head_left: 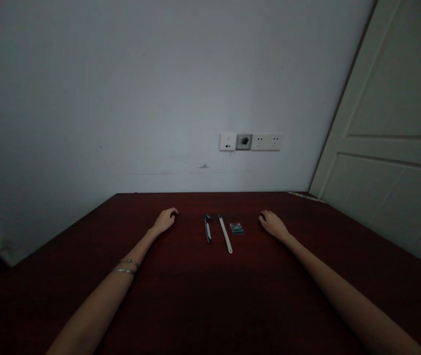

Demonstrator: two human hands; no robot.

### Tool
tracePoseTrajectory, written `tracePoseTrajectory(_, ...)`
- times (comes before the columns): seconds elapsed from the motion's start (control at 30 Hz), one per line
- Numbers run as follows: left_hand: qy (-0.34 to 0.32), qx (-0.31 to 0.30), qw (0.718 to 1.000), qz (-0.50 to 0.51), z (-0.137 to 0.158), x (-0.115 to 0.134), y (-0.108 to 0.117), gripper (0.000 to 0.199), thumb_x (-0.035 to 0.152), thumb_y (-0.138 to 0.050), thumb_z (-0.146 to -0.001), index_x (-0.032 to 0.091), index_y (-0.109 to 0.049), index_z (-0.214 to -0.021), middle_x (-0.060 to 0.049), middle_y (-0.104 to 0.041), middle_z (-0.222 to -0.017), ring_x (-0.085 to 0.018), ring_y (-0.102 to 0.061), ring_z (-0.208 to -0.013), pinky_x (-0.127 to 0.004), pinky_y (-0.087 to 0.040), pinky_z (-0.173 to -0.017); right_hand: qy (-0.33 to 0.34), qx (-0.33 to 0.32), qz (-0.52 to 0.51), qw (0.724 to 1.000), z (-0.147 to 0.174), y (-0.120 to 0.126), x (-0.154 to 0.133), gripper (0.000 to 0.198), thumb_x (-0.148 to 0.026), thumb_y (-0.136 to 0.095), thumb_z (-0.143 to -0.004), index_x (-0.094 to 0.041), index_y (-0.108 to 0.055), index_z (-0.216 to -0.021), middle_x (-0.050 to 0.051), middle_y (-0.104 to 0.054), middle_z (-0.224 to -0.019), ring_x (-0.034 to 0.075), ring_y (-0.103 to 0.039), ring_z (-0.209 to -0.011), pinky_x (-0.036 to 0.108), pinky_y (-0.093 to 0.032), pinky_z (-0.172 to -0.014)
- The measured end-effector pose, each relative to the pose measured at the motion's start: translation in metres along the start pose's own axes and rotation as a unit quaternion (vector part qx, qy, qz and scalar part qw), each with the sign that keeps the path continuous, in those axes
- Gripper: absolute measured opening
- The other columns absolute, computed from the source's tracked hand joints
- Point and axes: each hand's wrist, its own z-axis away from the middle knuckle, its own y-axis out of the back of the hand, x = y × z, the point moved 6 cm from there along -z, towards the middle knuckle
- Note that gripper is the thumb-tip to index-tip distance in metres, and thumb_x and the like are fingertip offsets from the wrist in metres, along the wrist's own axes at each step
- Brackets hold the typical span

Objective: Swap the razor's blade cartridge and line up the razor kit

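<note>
My left hand [165,220] rests on the dark red table, its fingers loosely bent and holding nothing. My right hand [271,224] lies palm down on the other side, also holding nothing. Between them, closest to my left hand, is what looks like a razor [208,229] with a dark head and a grey-and-black handle. Beside it lies a long, thin white stick [226,235] with a dark far tip and a hole in its near end; its kind is unclear. A small clear pack [237,229] with green contents sits nearest my right hand. Neither hand touches these things.
The table [195,296] stands against a pale wall [158,98] with sockets and a switch panel [251,142]. A light panelled door [391,123] borders the right side. A thin pale strip [304,196] lies along the table's far right edge.
</note>
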Motion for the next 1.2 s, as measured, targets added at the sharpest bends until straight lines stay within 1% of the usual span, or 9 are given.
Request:
tracePoseTrajectory(0.13,-0.010,-0.032,0.992,-0.122,0.003,0.016,0.003,0.031,0.010,-0.042,-0.077,0.017,-0.059,-0.101,-0.008,-0.064,-0.105,-0.019,-0.059,-0.098,-0.029,-0.043,-0.088,-0.002,-0.003,-0.005,1.000,-0.001,-0.002,0.001,0.041,-0.026,-0.036,-0.086,-0.004,-0.058,-0.112,0.020,-0.055,-0.120,0.026,-0.046,-0.118,0.034,-0.032,-0.099)
tracePoseTrajectory(0.23,0.000,-0.026,0.988,-0.154,0.002,0.035,0.009,0.021,0.018,-0.044,-0.079,0.014,-0.062,-0.088,-0.013,-0.064,-0.096,-0.024,-0.058,-0.097,-0.034,-0.042,-0.088,-0.002,-0.003,-0.004,1.000,-0.001,-0.003,0.002,0.042,-0.026,-0.036,-0.086,-0.002,-0.058,-0.114,0.021,-0.054,-0.121,0.026,-0.045,-0.119,0.034,-0.031,-0.100)
tracePoseTrajectory(0.33,0.002,-0.012,0.987,-0.163,0.002,0.067,0.015,0.031,0.036,-0.041,-0.084,0.013,-0.062,-0.085,-0.017,-0.063,-0.099,-0.027,-0.056,-0.100,-0.035,-0.042,-0.087,-0.003,-0.002,-0.001,1.000,-0.001,-0.004,0.002,0.043,-0.026,-0.035,-0.086,-0.002,-0.057,-0.115,0.021,-0.054,-0.122,0.026,-0.044,-0.120,0.034,-0.031,-0.101)
tracePoseTrajectory(0.4,0.026,-0.059,0.988,-0.141,0.005,0.088,0.011,0.039,0.047,-0.041,-0.082,0.014,-0.063,-0.080,-0.015,-0.065,-0.091,-0.027,-0.060,-0.091,-0.034,-0.045,-0.079,-0.004,0.000,0.001,1.000,-0.001,-0.004,0.002,0.043,-0.026,-0.036,-0.086,-0.003,-0.057,-0.115,0.020,-0.054,-0.122,0.026,-0.045,-0.120,0.034,-0.031,-0.101)
tracePoseTrajectory(0.47,0.013,-0.101,0.987,-0.126,0.012,0.114,0.006,0.045,0.055,-0.042,-0.079,0.015,-0.064,-0.076,-0.013,-0.066,-0.087,-0.027,-0.062,-0.086,-0.034,-0.046,-0.075,-0.001,0.002,0.002,1.000,-0.001,-0.004,0.001,0.043,-0.026,-0.035,-0.086,-0.004,-0.058,-0.114,0.020,-0.055,-0.122,0.026,-0.045,-0.119,0.034,-0.032,-0.100)
tracePoseTrajectory(0.6,0.008,-0.138,0.981,-0.135,0.028,0.148,-0.007,0.042,0.054,-0.047,-0.077,0.017,-0.065,-0.080,-0.013,-0.067,-0.089,-0.026,-0.063,-0.086,-0.033,-0.047,-0.072,0.005,0.005,0.003,1.000,-0.001,-0.004,0.001,0.042,-0.025,-0.035,-0.085,-0.003,-0.059,-0.113,0.020,-0.055,-0.121,0.026,-0.045,-0.119,0.034,-0.031,-0.101)
tracePoseTrajectory(0.87,0.048,-0.146,0.971,-0.184,0.043,0.152,-0.025,0.044,0.054,-0.045,-0.078,0.015,-0.065,-0.086,-0.015,-0.066,-0.093,-0.027,-0.062,-0.092,-0.033,-0.047,-0.075,0.006,0.006,-0.001,1.000,-0.002,-0.005,0.001,0.041,-0.024,-0.036,-0.085,-0.003,-0.059,-0.113,0.020,-0.056,-0.120,0.025,-0.045,-0.119,0.034,-0.030,-0.101)
tracePoseTrajectory(1.1,0.016,-0.142,0.974,-0.177,0.044,0.156,-0.034,0.036,0.042,-0.043,-0.080,0.014,-0.066,-0.083,-0.016,-0.067,-0.090,-0.029,-0.063,-0.088,-0.036,-0.048,-0.072,-0.002,0.009,-0.008,1.000,-0.002,-0.006,0.004,0.043,-0.025,-0.036,-0.085,-0.003,-0.057,-0.115,0.021,-0.053,-0.123,0.027,-0.043,-0.120,0.035,-0.033,-0.099)
tracePoseTrajectory(1.2,0.019,-0.144,0.975,-0.170,0.044,0.154,-0.036,0.035,0.040,-0.043,-0.079,0.014,-0.066,-0.085,-0.016,-0.067,-0.092,-0.029,-0.063,-0.089,-0.037,-0.048,-0.071,-0.001,0.010,-0.010,1.000,-0.002,-0.007,0.004,0.041,-0.025,-0.037,-0.085,-0.004,-0.058,-0.114,0.020,-0.054,-0.122,0.026,-0.044,-0.120,0.035,-0.032,-0.100)
